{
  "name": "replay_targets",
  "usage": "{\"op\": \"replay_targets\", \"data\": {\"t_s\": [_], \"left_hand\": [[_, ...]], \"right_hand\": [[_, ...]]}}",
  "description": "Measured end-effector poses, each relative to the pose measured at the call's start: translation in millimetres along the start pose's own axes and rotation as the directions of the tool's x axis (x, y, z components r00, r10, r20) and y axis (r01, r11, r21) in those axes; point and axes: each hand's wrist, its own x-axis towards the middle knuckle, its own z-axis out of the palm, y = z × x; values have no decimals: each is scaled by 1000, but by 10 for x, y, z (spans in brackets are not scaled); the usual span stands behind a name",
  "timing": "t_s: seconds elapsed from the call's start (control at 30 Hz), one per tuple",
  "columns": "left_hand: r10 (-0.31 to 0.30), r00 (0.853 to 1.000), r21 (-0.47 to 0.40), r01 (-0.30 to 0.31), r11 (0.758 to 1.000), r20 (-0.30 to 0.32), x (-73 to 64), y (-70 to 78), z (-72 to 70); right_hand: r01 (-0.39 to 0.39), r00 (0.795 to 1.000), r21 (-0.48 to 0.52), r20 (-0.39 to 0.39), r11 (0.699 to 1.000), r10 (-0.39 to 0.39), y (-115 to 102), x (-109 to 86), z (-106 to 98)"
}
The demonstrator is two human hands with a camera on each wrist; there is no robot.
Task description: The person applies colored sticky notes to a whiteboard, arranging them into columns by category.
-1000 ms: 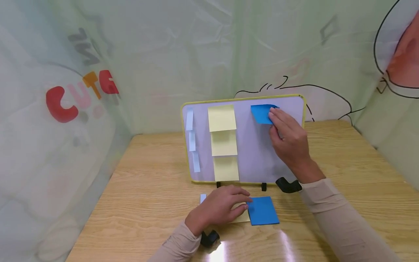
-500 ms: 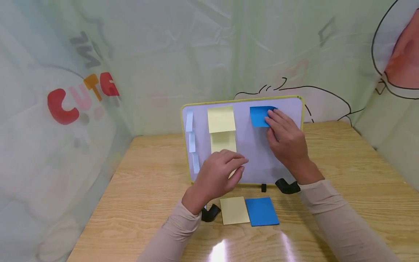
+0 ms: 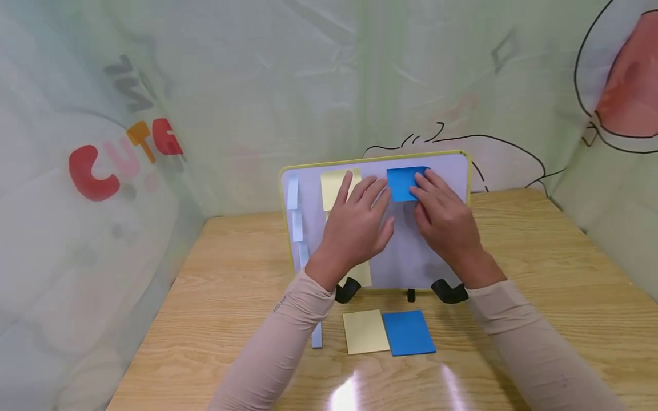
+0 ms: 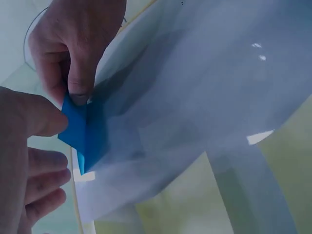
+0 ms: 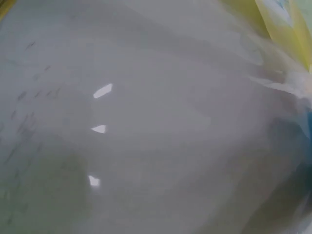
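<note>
A blue sticky note (image 3: 401, 185) is at the upper right of a whiteboard (image 3: 401, 251) with a yellow rim. My right hand (image 3: 447, 222) is at the note's right side; in the left wrist view its thumb and fingers pinch the blue note (image 4: 73, 129). My left hand (image 3: 354, 228) is raised in front of the board with fingers extended, their tips close to the note's left edge. Whether they touch it I cannot tell. The right wrist view is blurred and shows mostly white board, with a sliver of blue note (image 5: 308, 126) at the edge.
Yellow sticky notes (image 3: 333, 191) run down the board, partly behind my left hand. Light-blue strips (image 3: 297, 226) line its left side. On the wooden table (image 3: 236, 274) lie a yellow pad (image 3: 366, 332), a blue pad (image 3: 409, 333) and a light-blue strip pad (image 3: 316, 337).
My left hand has risen from above the pads to the board beside the blue note, its fingers straightening. My right hand stays at the note, which now hangs flatter against the board.
</note>
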Motion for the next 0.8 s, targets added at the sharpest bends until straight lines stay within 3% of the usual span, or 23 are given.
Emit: {"op": "replay_targets", "data": {"t_s": [0.27, 0.53, 0.8], "left_hand": [[-26, 993, 102, 14, 995, 119, 186, 75, 74], [-49, 969, 156, 11, 988, 240, 199, 110, 111], [-24, 963, 195, -30, 980, 268, 164, 136, 164]], "right_hand": [[10, 1000, -1, 11, 1000, -10, 10, -17, 5], [38, 999, -18, 9, 999, -38, 3, -26, 19], [141, 990, -24, 2, 990, -141, -31, 9, 82]]}}
